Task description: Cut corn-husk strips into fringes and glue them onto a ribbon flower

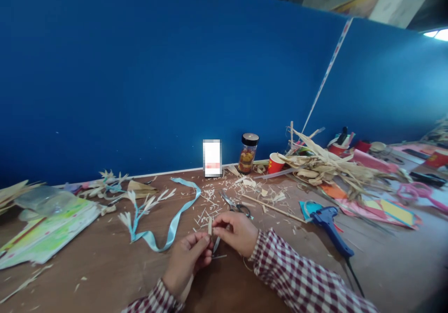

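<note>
Low in the middle of the head view, my left hand (191,258) pinches a short pale strip (210,226), likely dried husk, between thumb and fingers. My right hand (237,233) is closed beside its upper part, fingertips against or very near it; what they grip is hidden. Another pale pointed piece (217,244) shows between the hands. Just beyond my right hand lie scissors (234,204) with dark handles, among scattered pale clippings (206,205). To the left, a light-blue ribbon (171,231) trails from a blue-wrapped stem with pale husk tufts (131,219).
A blue glue gun (331,229) and a thin stick (273,208) lie to the right. Behind stand a dark-lidded jar (248,154), a red paper cup (276,163) and a husk heap (322,161). Green-patterned paper (52,231) lies left; a blue partition (140,79) rises behind.
</note>
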`<state>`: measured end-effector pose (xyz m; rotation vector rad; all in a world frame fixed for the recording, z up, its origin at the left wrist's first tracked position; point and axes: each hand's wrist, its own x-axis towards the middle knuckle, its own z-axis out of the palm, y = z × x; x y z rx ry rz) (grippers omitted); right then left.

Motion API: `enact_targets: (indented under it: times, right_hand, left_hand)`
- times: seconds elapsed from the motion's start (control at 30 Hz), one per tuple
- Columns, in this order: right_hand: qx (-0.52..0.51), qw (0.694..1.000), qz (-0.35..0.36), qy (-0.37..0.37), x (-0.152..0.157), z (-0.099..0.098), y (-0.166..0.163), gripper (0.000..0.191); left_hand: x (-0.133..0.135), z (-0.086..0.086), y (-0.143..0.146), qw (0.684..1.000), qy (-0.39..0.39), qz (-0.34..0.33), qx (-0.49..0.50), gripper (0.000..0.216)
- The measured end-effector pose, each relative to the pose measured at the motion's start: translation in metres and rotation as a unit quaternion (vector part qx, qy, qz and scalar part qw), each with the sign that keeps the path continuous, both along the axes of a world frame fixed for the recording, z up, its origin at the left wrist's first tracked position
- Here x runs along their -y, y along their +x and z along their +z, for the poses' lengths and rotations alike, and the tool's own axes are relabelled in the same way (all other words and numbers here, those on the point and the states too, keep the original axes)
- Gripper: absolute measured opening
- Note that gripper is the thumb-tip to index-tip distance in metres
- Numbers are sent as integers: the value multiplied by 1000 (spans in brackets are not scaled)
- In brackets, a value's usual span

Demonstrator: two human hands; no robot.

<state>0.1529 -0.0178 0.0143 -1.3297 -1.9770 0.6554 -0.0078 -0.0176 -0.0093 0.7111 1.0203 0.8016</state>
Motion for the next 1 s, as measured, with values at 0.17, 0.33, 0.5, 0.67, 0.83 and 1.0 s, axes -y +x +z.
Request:
enact_targets:
  times: [0.17, 0.33, 0.5, 0.67, 0.83, 1.0]
  right_hand:
    - [-86, 994, -18, -57, -3, -5, -13, 10]
    - [-127, 988, -30, -85, -1, -1, -14, 12]
    - [-73, 995, -31, -55, 4, 6, -17, 11]
    - [65, 993, -82, 49, 32, 18, 19, 17]
    - [283, 904, -306, 93, 85, 14, 111, 14]
    - [439, 763, -471, 61, 120, -4, 177, 27]
  left_hand:
    - [0, -6, 0, 1000, 11, -5, 1, 25]
    - [1, -5, 2, 1000, 8, -8, -2, 26]
    - [3, 0, 1, 1000, 10, -5, -8, 25]
    - [2, 1, -1, 1000, 9, -19, -18, 26]
    - [4, 4, 1, 999, 27, -7, -37, 28]
    - [6, 2, 2, 998, 38, -6, -46, 29]
